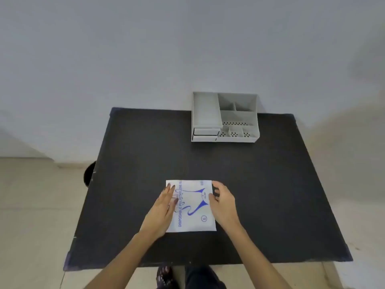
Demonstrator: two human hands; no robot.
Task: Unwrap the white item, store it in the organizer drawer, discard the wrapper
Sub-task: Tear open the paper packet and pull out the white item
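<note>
A white paper packet (pixel 192 207) with blue print of a glove lies flat on the black table (pixel 260 184), near its front edge. My left hand (pixel 164 207) rests flat on the packet's left side, fingers stretched forward. My right hand (pixel 221 202) is at the packet's right edge, fingers curled and pinching that edge near the top corner. A grey desk organizer (pixel 225 117) stands at the table's far edge, with two shut drawers (pixel 205 134) at its lower left and open compartments on the right.
A dark round bin (pixel 89 174) shows partly past the table's left edge, on the floor. A pale wall rises behind the table. My feet are under the front edge.
</note>
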